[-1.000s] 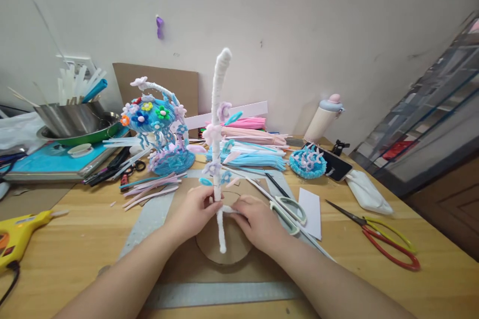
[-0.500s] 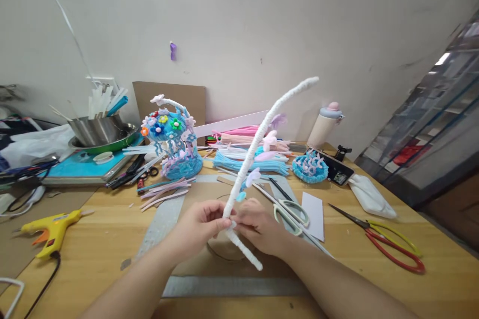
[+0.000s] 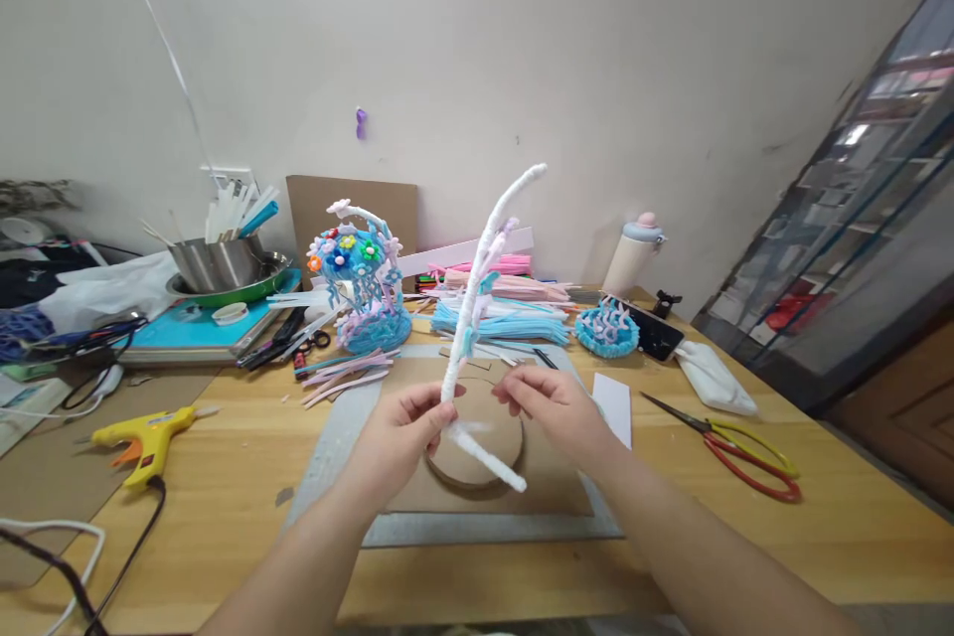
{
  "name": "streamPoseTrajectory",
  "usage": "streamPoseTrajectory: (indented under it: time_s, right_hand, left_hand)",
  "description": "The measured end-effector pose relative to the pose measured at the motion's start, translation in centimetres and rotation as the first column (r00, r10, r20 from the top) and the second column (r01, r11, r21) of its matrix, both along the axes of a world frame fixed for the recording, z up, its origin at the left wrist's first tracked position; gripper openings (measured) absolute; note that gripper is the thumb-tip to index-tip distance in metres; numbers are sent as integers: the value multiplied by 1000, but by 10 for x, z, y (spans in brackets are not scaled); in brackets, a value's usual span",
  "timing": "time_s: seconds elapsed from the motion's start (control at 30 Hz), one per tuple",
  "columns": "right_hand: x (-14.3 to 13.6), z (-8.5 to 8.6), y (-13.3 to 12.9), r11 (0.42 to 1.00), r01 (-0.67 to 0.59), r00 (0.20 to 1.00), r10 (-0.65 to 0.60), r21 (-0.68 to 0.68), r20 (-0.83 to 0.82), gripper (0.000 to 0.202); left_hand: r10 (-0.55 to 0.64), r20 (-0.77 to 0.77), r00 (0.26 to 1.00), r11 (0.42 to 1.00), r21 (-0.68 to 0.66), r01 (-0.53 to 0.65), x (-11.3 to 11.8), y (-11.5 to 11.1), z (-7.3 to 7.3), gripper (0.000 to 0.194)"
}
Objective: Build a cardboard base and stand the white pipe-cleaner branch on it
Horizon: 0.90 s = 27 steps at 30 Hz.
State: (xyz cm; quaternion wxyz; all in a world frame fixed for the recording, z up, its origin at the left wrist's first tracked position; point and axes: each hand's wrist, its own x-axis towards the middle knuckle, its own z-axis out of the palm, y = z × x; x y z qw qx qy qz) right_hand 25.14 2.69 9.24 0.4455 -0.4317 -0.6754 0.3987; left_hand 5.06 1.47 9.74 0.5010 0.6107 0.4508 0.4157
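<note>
My left hand (image 3: pixel 408 432) pinches a white fuzzy wrapped stem (image 3: pixel 468 318) near its lower bend, closed on it. The stem rises in a curve and its short lower end points down to the right. Small lilac and blue fuzzy flowers (image 3: pixel 488 280) sit along its right side. My right hand (image 3: pixel 556 409) is apart from the stem, to its right, with thumb and fingers pinched together; what they hold, if anything, cannot be made out. Below lies a brown cardboard sheet (image 3: pixel 552 492) with a round cut or ring (image 3: pixel 477 485) on it.
A yellow glue gun (image 3: pixel 149 442) lies left, red-and-yellow-handled scissors (image 3: pixel 734 452) right. Behind stand a blue flowered pipe-cleaner piece (image 3: pixel 362 268), pipe-cleaner bundles (image 3: pixel 499 320), a small blue basket (image 3: pixel 607 328), a bottle (image 3: pixel 632 253) and a metal bowl (image 3: pixel 220 265).
My right hand has moved away from the stem to the right, its fingers pinched. The stem has turned and stands more upright, still in my left hand. The view has shifted slightly.
</note>
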Motion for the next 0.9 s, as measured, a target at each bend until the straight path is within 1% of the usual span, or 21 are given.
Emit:
streamPoseTrajectory:
  time_s: [0.07,0.13,0.17,0.2,0.23,0.27,0.33,0.4,0.43,0.5,0.53,0.63,0.77,0.83,0.9]
  right_hand:
    - [2,10,-9,987,61,995,-72,151,63,22]
    - [1,18,-18,941,69,983,-121,330,139,19]
    - [-1,21,-22,920,66,976,-140,387,165,18]
    - [-4,23,-25,913,68,974,-149,402,173,18]
    - [-8,23,-27,921,76,973,-153,382,174,19]
    - [-13,21,-27,940,91,974,-153,329,169,20]
    - [-24,12,-25,979,127,985,-144,160,99,24]
    - [-35,-1,-21,989,150,987,-150,5,-61,27]
    - [-39,-7,-20,988,152,980,-154,-26,-123,27]
    - [-45,-15,-18,988,147,968,-154,-47,-200,29]
    - [-46,-17,-19,989,141,966,-148,-46,-211,29]
    - [-43,-13,-21,991,126,968,-133,-49,-214,23]
    - [-40,-5,-24,993,115,985,-118,-34,-129,14]
    - [-40,-5,-24,994,104,987,-109,-43,-122,15]
    - [-41,-8,-23,994,94,983,-103,-63,-150,16]
  left_hand:
    - [74,-30,997,994,78,-72,-2,1,6,32]
    - [150,-54,987,977,163,-139,-3,3,9,28]
    - [187,-63,980,965,199,-172,-2,3,8,26]
    - [222,-70,972,953,228,-201,-1,4,7,24]
    - [253,-75,965,942,248,-228,1,3,5,23]
    - [278,-78,957,933,259,-250,3,3,2,23]
    - [314,-79,946,921,268,-283,11,-1,-7,22]
    - [346,-71,936,908,275,-315,20,-6,-17,23]
    - [362,-64,930,900,282,-331,25,-9,-21,23]
    - [383,-49,922,887,298,-352,33,-14,-29,22]
    - [386,-43,921,883,308,-355,35,-16,-31,20]
    - [367,-29,930,877,344,-335,37,-20,-35,13]
    - [334,-6,943,864,402,-303,32,-21,-35,7]
    - [324,15,946,858,417,-300,31,-23,-36,7]
    - [304,39,952,862,415,-292,31,-25,-37,8]
